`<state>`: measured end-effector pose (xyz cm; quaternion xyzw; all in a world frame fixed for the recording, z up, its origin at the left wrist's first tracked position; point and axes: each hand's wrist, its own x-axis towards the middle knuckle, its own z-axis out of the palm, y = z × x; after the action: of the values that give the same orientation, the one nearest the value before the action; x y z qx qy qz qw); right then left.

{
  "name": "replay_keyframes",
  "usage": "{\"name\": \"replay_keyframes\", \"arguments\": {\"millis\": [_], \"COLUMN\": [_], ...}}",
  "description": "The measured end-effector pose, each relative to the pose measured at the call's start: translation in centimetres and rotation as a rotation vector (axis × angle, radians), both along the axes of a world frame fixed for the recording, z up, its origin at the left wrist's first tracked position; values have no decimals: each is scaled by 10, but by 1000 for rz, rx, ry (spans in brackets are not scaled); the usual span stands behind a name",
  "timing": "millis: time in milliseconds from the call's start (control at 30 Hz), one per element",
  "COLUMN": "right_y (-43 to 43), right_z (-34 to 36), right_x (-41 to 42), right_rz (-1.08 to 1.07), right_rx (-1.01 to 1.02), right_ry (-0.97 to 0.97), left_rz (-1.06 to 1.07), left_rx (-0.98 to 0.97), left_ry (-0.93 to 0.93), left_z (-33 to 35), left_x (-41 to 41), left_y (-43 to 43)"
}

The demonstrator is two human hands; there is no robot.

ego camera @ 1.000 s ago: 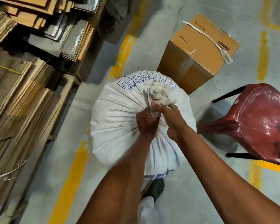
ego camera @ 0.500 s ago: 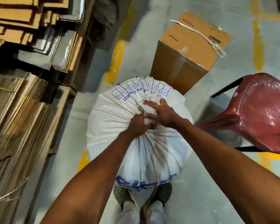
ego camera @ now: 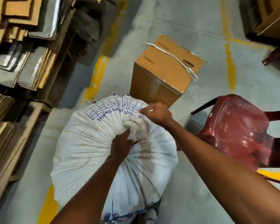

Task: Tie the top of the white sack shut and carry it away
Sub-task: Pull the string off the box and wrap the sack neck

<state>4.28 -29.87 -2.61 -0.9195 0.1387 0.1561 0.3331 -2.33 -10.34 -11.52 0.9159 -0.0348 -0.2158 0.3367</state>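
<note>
A full white sack (ego camera: pixel 94 152) stands on the grey floor (ego camera: pixel 200 199) in front of the person, its top bunched into a knot. Blue print on it shows a row of boxes marked C2 to C12 and partly readable words ending "dispatch"; more blue lettering lower down is cut off and blurred. The left hand (ego camera: pixel 121 143) is closed on the gathered neck. The right hand (ego camera: pixel 155 112) pinches a thin white cord at the sack's far edge. Beyond stands a taped box (ego camera: pixel 158 78) with unreadable small print, a red chair (ego camera: pixel 239 130) to the right.
</note>
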Motion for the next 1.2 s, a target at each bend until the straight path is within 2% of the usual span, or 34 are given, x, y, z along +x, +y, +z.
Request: {"name": "replay_keyframes", "arguments": {"millis": [67, 133, 200, 267, 400, 467, 567, 633, 700, 800, 867, 933, 1000, 1100, 1167, 1200], "right_y": [-37, -80, -124, -165, -217, -223, -212, -197, -181, -144, -116, -94, -80, -63, -55, -51], "right_z": [15, 23, 25, 17, -22, -35, -33, -26, -13, 14, 27, 25, 11, -15, -27, -31], "right_x": [39, 84, 123, 155, 196, 199, 192, 185, 172, 130, 91, 52, 20, -21, -38, -45], "right_rz": [-232, -332, -371, -378, -167, -83, -70, -61, -79, -208, -303, -325, -314, -304, -299, -303], "right_rx": [-98, -188, -259, -347, -452, -504, -538, -487, -345, 108, 483, 655, 616, 432, 349, 336], "right_ry": [-311, -435, -405, -320, -139, -192, -328, -305, -260, -231, -108, -11, -43, -180, -255, -274], "left_rz": [37, 40, 70, 80, 125, 121, 134, 113, 101, 79, 63, 57, 77, 178, 314, 452], "left_rx": [11, 30, 38, 53, 44, 59, 96, 114, 109, 76, 118, 190, 278, 361, 204, 2], "left_ry": [82, 57, -10, 26, 78, 110, 139, 160, 174, 158, 131, 133, 146, 177, 210, 233], "left_z": [-11, -16, -17, -24, -28, -35, -38, -34, -33, -32, -32, -25, -14, -4, 9, 14], "left_x": [4, 6, 6, 7, 8, 13, 19, 21, 20, 9, 2, 0, 2, 10, 14, 15], "left_y": [-1, -3, -5, -9, -19, -19, -21, -22, -21, -23, -29, -41, -53, -59, -54, -47]}}
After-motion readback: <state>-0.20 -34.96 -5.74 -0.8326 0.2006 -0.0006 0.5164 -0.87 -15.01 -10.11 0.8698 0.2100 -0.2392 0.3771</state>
